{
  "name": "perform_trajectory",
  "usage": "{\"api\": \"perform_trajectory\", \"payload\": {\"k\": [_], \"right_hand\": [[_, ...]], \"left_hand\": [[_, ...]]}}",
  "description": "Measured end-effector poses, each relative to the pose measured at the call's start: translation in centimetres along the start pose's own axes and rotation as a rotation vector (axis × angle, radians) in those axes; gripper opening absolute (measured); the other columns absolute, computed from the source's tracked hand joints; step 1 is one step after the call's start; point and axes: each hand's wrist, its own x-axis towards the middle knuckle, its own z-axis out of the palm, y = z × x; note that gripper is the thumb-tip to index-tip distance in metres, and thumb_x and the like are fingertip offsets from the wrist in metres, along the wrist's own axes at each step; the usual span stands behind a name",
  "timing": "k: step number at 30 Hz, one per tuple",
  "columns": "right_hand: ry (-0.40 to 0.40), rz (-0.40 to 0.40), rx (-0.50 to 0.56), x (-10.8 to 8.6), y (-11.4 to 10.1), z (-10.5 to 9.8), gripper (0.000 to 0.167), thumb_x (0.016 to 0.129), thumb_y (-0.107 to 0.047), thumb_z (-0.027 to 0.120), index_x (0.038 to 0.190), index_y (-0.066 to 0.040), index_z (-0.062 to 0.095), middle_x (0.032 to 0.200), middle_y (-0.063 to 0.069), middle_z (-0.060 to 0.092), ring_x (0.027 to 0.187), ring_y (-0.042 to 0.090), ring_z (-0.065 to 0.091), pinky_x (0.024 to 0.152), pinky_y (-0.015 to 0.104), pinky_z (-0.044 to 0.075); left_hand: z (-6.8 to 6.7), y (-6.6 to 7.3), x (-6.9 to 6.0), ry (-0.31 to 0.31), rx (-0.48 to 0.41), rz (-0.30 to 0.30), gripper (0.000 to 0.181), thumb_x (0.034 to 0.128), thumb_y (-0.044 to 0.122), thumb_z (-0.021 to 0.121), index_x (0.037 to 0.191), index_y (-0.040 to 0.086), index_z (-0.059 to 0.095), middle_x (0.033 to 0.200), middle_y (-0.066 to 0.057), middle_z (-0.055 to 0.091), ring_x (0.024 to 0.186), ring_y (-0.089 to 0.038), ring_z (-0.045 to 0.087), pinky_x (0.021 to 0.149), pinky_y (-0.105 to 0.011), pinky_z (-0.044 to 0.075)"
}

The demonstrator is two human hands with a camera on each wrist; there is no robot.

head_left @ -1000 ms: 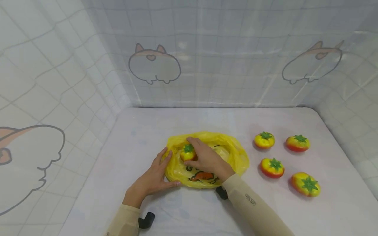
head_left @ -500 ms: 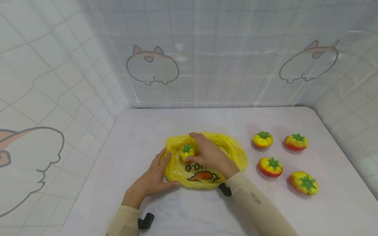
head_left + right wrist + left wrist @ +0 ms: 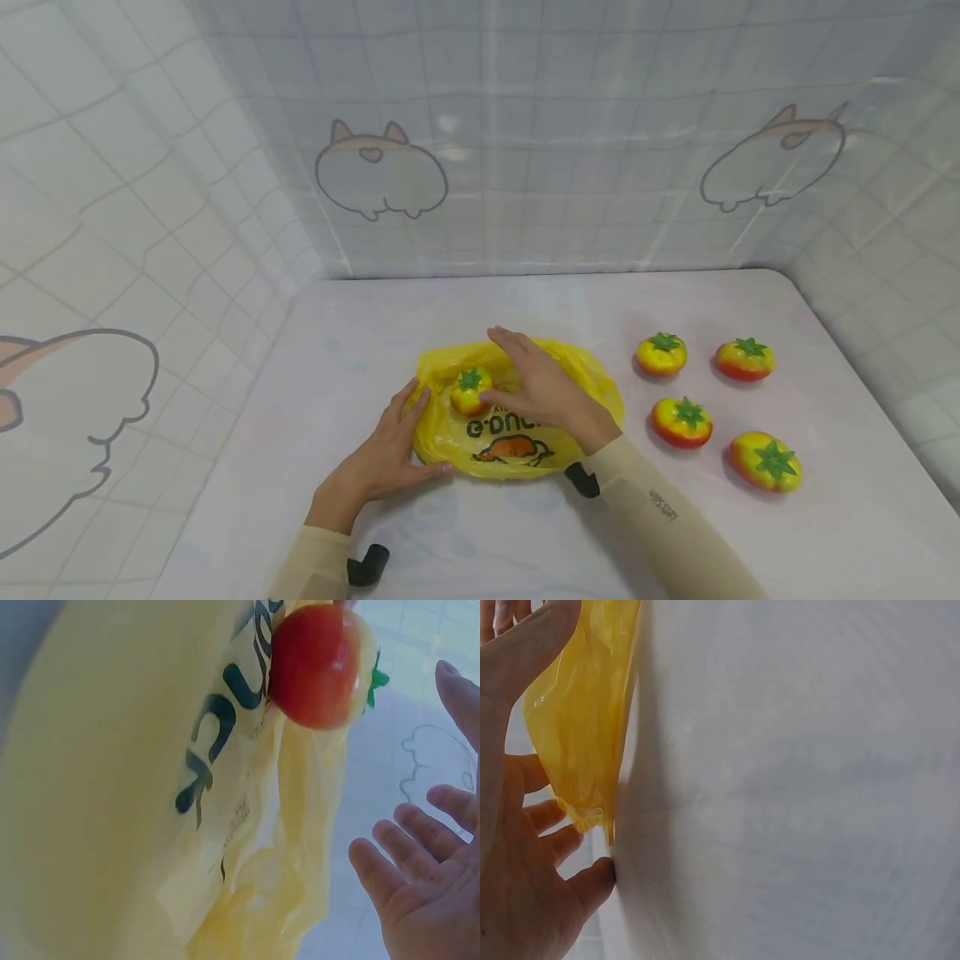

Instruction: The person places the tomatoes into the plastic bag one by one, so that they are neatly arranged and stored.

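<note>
A yellow plastic bag (image 3: 525, 458) with black print and an orange animal picture lies spread open on the table. On its left inner part sits a toy tomato (image 3: 471, 393), yellow and red with a green leafy top. My right hand (image 3: 551, 396) is held over the bag just right of that tomato, fingers spread. In the right wrist view the hand (image 3: 427, 870) is apart from the tomato (image 3: 319, 667). My left hand (image 3: 386, 454) rests at the bag's left edge, fingers extended; in the left wrist view the fingers lie along the bag's side (image 3: 592, 727).
Several more toy tomatoes stand right of the bag: one back left (image 3: 662, 354), one back right (image 3: 744, 360), one front left (image 3: 681, 422) and one front right (image 3: 766, 462). Patterned white curtains (image 3: 525, 167) enclose the white table (image 3: 375, 325).
My right hand has let go of the tomato in the bag and drawn away to the right with its fingers opening. The left hand has stayed at the bag's edge.
</note>
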Motion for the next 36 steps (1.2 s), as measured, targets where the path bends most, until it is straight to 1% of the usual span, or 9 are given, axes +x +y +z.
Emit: {"api": "perform_trajectory", "payload": {"k": [6, 11, 15, 22, 27, 32, 36], "right_hand": [[0.034, 0.022, 0.010, -0.9, 0.4, -0.7, 0.093, 0.090, -0.057, 0.074, 0.163, -0.021, 0.030, 0.167, 0.002, 0.033, 0.147, 0.028, 0.042, 0.118, 0.051, 0.040], [0.067, 0.028, 0.005, -2.0, 1.0, -1.4, 0.092, 0.090, -0.054, 0.075, 0.163, -0.020, 0.031, 0.166, 0.003, 0.034, 0.147, 0.030, 0.042, 0.117, 0.054, 0.039], [0.092, 0.035, -0.013, -2.7, 1.8, -1.9, 0.091, 0.091, -0.055, 0.074, 0.162, -0.018, 0.030, 0.166, 0.004, 0.034, 0.147, 0.031, 0.041, 0.118, 0.055, 0.038], [0.105, 0.105, 0.008, -3.7, 2.9, -2.6, 0.095, 0.090, -0.059, 0.072, 0.164, -0.020, 0.027, 0.166, 0.005, 0.033, 0.148, 0.034, 0.039, 0.118, 0.058, 0.036], [0.122, 0.139, 0.028, -4.3, 3.2, -2.9, 0.097, 0.089, -0.059, 0.073, 0.164, -0.019, 0.026, 0.166, 0.008, 0.033, 0.148, 0.035, 0.039, 0.118, 0.058, 0.035], [0.128, 0.155, 0.029, -4.7, 3.4, -3.2, 0.096, 0.089, -0.058, 0.073, 0.164, -0.019, 0.026, 0.166, 0.009, 0.033, 0.148, 0.035, 0.039, 0.118, 0.059, 0.035], [0.140, 0.150, 0.029, -5.1, 3.9, -3.5, 0.095, 0.090, -0.056, 0.074, 0.163, -0.017, 0.027, 0.166, 0.010, 0.034, 0.148, 0.035, 0.039, 0.119, 0.058, 0.035]], "left_hand": [[0.1, -0.1, -0.1, 0.010, -0.012, 0.006, 0.123, 0.0773, 0.078, 0.071, 0.165, 0.011, 0.018, 0.173, -0.012, 0.001, 0.155, -0.042, 0.021, 0.116, -0.058, 0.038], [0.2, -0.1, -0.1, -0.005, -0.023, -0.005, 0.123, 0.0772, 0.079, 0.070, 0.166, 0.012, 0.017, 0.173, -0.012, -0.001, 0.155, -0.042, 0.020, 0.116, -0.058, 0.038], [0.1, -0.1, -0.1, -0.015, -0.022, -0.016, 0.124, 0.0768, 0.081, 0.068, 0.166, 0.013, 0.015, 0.173, -0.011, -0.003, 0.155, -0.042, 0.019, 0.116, -0.059, 0.037], [-0.1, -0.2, -0.1, -0.016, -0.026, -0.010, 0.124, 0.0770, 0.082, 0.067, 0.166, 0.013, 0.014, 0.173, -0.010, -0.004, 0.155, -0.042, 0.020, 0.116, -0.060, 0.037], [-0.1, -0.3, -0.1, -0.022, -0.027, -0.015, 0.125, 0.0769, 0.081, 0.068, 0.166, 0.013, 0.014, 0.173, -0.010, -0.004, 0.155, -0.042, 0.020, 0.116, -0.060, 0.037], [-0.1, -0.2, -0.1, -0.025, -0.024, -0.035, 0.125, 0.0759, 0.081, 0.069, 0.166, 0.015, 0.014, 0.173, -0.008, -0.004, 0.156, -0.041, 0.019, 0.117, -0.060, 0.036], [-0.2, -0.1, -0.2, -0.026, -0.027, -0.040, 0.125, 0.0753, 0.080, 0.070, 0.167, 0.015, 0.014, 0.173, -0.008, -0.004, 0.156, -0.041, 0.019, 0.117, -0.060, 0.036]]}}
